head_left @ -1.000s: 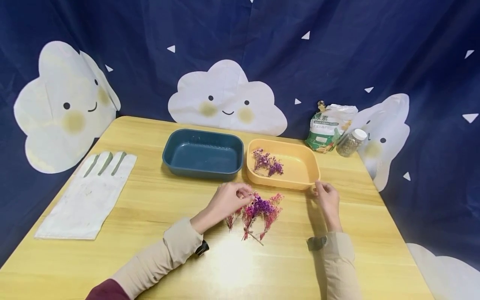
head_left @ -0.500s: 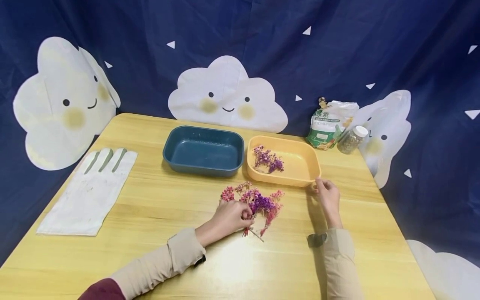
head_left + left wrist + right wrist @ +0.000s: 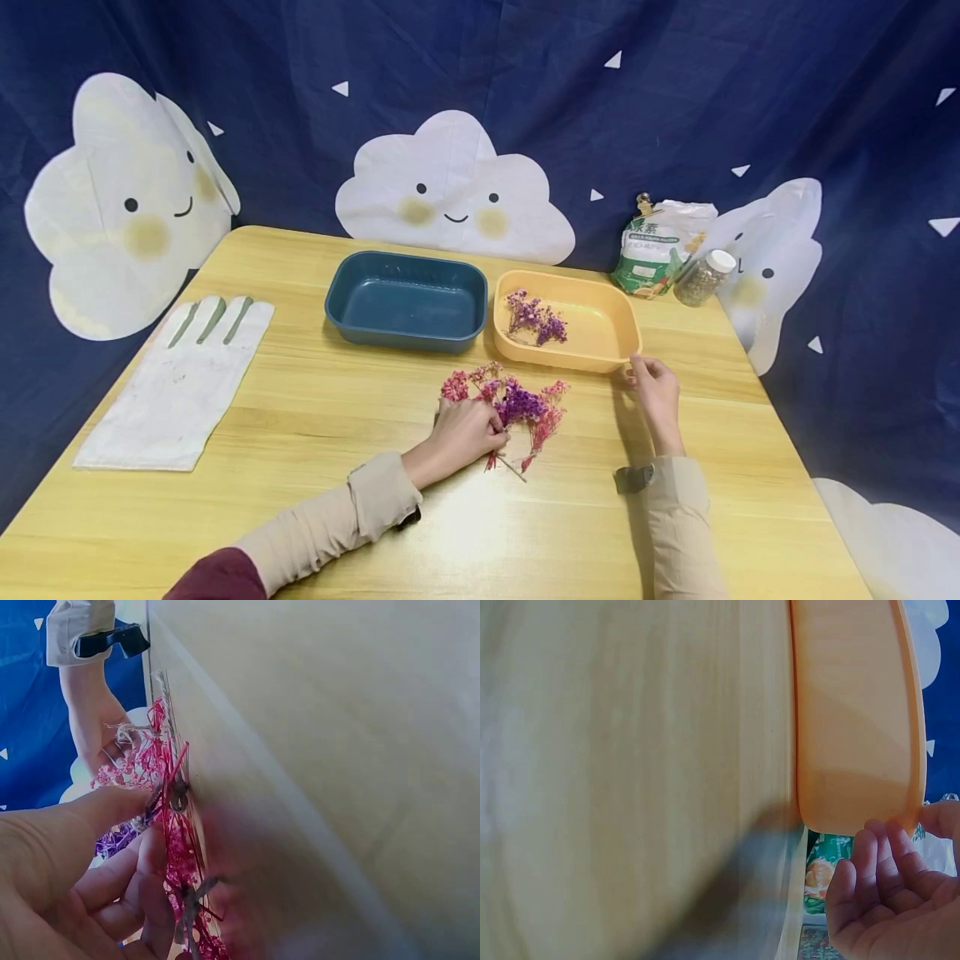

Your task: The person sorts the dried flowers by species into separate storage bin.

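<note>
Several bunches of pink and purple dried flowers [image 3: 523, 405] lie in the middle of the table, their stems toward the person. My left hand [image 3: 463, 435] pinches stems of the dried flowers between thumb and forefinger; the left wrist view shows thin string tied round bunches [image 3: 178, 793]. My right hand [image 3: 657, 402] holds the near right corner of the yellow-orange basin [image 3: 570, 360], thumb at the rim and fingertips [image 3: 870, 829] by the outer wall. Inside that basin, at its left end, lie purple dried flowers [image 3: 534, 321].
A dark blue basin [image 3: 408, 340] stands left of the yellow-orange one. White gloves [image 3: 176, 392] with grey-green marks lie at the left. At the back right are a clipped white and green bag [image 3: 652, 254] and a white-lidded jar [image 3: 703, 279]. A blue cloud-print curtain [image 3: 270, 108] surrounds the table.
My left hand has come down from above the flowers onto the stems and now pinches them. The right hand has stayed at the basin's corner.
</note>
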The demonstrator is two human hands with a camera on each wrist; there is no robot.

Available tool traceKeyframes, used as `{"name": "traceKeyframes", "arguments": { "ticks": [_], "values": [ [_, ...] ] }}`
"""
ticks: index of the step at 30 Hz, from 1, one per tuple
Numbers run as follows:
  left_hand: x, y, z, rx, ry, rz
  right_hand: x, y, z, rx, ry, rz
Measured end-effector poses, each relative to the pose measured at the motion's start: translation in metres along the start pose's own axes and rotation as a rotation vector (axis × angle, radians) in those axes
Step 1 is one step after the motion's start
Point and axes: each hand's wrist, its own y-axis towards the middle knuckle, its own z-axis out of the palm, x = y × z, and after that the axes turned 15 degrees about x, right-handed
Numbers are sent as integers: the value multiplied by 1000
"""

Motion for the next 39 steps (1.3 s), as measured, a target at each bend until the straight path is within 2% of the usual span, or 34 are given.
{"name": "traceKeyframes", "arguments": {
  "ticks": [8,14,26,39],
  "values": [
    [-2,-2,-2,0,-116,-14,-1,0,0,-2,13,7],
    [-6,-5,-7,-8,-150,1,0,0,0,-7,-1,13],
    [-12,-7,-17,-28,-147,28,3,-1,-2,16,2,27],
    [-15,2,-30,-35,-121,21,4,-1,-1,17,-17,34]
  ]
}}
